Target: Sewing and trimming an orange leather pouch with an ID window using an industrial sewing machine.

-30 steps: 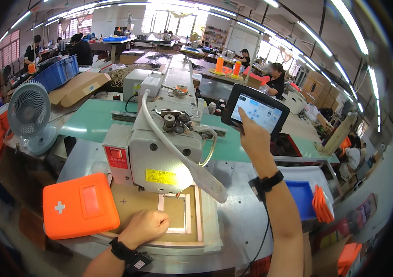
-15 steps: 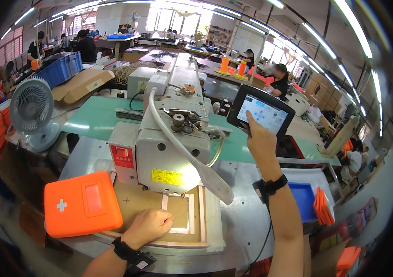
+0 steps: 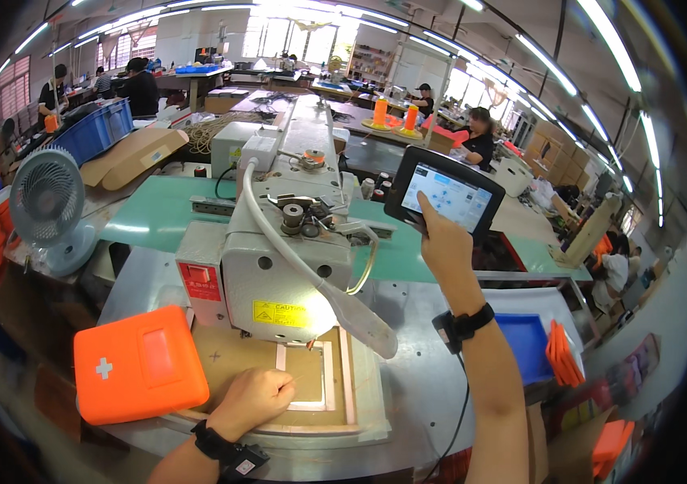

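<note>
My right hand (image 3: 447, 246) points at a black-framed touchscreen (image 3: 464, 197), its index fingertip on the lit display and the other fingers curled. My left hand (image 3: 261, 395) rests with curled fingers on a brown template board (image 3: 222, 379) with pale rectangular frames, below the head of a grey sewing machine (image 3: 263, 270); whatever its fingertips may hold is hidden. To its left lies an orange case (image 3: 139, 363) with a white cross.
A fan (image 3: 47, 194) stands left of the machine. At right are a blue tray (image 3: 521, 343) and orange pieces (image 3: 561, 351). Thread cones (image 3: 380, 113) and a blue crate (image 3: 93, 129) sit behind. Co-workers (image 3: 476, 141) work at surrounding tables.
</note>
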`<state>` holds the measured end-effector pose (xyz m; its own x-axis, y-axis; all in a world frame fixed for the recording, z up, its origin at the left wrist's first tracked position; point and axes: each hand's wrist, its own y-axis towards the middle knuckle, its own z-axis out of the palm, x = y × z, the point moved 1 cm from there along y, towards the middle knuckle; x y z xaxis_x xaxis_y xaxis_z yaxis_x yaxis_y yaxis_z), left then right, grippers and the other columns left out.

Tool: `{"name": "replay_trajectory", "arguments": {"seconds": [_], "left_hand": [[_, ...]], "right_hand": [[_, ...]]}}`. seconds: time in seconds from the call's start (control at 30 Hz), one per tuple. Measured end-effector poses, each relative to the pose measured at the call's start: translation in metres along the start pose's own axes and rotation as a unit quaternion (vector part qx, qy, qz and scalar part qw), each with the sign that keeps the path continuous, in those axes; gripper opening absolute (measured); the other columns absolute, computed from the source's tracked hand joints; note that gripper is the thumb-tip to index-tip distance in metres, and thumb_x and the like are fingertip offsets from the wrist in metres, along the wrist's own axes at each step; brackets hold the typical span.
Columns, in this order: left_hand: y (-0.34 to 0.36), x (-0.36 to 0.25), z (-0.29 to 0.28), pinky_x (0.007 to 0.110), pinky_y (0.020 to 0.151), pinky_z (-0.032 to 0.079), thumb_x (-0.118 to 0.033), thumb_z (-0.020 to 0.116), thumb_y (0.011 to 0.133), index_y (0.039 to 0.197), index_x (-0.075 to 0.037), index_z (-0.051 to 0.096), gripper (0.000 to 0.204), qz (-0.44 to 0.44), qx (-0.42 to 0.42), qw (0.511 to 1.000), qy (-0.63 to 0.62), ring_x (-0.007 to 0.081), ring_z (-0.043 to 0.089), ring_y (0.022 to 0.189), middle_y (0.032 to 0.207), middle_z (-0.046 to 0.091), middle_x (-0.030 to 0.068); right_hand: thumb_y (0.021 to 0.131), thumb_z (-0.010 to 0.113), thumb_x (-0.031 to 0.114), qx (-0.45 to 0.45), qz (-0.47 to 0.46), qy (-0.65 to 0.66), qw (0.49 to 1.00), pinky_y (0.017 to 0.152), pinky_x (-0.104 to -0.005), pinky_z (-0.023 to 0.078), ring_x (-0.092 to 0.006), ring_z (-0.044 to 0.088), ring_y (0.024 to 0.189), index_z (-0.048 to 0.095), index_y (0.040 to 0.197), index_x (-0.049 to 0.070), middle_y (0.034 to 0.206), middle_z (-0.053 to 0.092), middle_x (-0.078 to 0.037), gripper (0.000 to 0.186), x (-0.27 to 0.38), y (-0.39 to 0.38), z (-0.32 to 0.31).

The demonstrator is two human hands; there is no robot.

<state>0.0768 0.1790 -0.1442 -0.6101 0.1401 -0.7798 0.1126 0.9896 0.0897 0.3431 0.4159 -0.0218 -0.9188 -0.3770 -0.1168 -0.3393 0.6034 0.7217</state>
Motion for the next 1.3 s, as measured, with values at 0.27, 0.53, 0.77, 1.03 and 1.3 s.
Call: {"name": "replay_trajectory", "arguments": {"seconds": [0.27,0.53,0.77,1.03,1.3], "left_hand": [[0.000,-0.004,0.003,0.047,0.061,0.046,-0.021,0.057,0.085,0.069,-0.002,0.060,0.025,-0.005,-0.011,1.000,0.010,0.0401,0.059,0.064,0.069,0.059,0.0196],[-0.001,-0.001,0.000,0.046,0.060,0.046,-0.020,0.057,0.085,0.068,-0.003,0.058,0.024,0.010,-0.008,1.000,0.015,0.0392,0.058,0.063,0.068,0.058,0.0191],[-0.006,-0.003,-0.016,0.040,0.054,0.039,-0.016,0.056,0.085,0.067,-0.002,0.054,0.022,0.023,0.072,0.997,-0.015,0.0278,0.047,0.051,0.057,0.050,0.0145],[-0.015,-0.002,-0.028,0.029,0.052,0.036,-0.011,0.056,0.092,0.065,-0.001,0.051,0.029,0.056,0.228,0.931,-0.280,0.0073,0.044,0.056,0.058,0.046,-0.0010],[-0.020,0.010,-0.045,0.023,0.051,0.037,-0.008,0.055,0.092,0.071,-0.003,0.057,0.022,0.042,-0.083,0.873,-0.478,0.0043,0.046,0.054,0.057,0.046,-0.0009]], "right_hand": [[0.085,0.063,0.010,-0.023,0.072,-0.031,0.997,0.062,-0.0440,0.051,-0.0352,0.067,0.070,0.058,0.138,0.012,0.081,0.069,-0.017,0.053,-0.051,-0.035,-0.007],[0.083,0.064,0.011,0.001,0.097,-0.041,0.994,0.061,-0.0432,0.051,-0.0352,0.067,0.070,0.058,0.139,0.014,0.078,0.068,-0.018,0.056,-0.040,-0.038,-0.015],[0.086,0.067,0.012,0.251,-0.066,0.350,0.900,0.072,-0.0433,0.052,-0.0354,0.068,0.080,0.071,0.111,0.008,0.085,0.070,-0.017,0.025,0.060,-0.094,-0.014],[0.086,0.073,0.003,0.351,-0.111,0.480,0.797,0.076,-0.0350,0.055,-0.0230,0.069,0.080,0.068,0.113,0.005,0.099,0.072,-0.010,0.028,0.148,-0.117,0.026],[0.083,0.078,0.014,0.330,-0.050,0.490,0.806,0.079,-0.0387,0.055,-0.0301,0.068,0.092,0.070,0.109,0.005,0.105,0.071,-0.014,0.028,0.165,-0.122,0.047]]}}
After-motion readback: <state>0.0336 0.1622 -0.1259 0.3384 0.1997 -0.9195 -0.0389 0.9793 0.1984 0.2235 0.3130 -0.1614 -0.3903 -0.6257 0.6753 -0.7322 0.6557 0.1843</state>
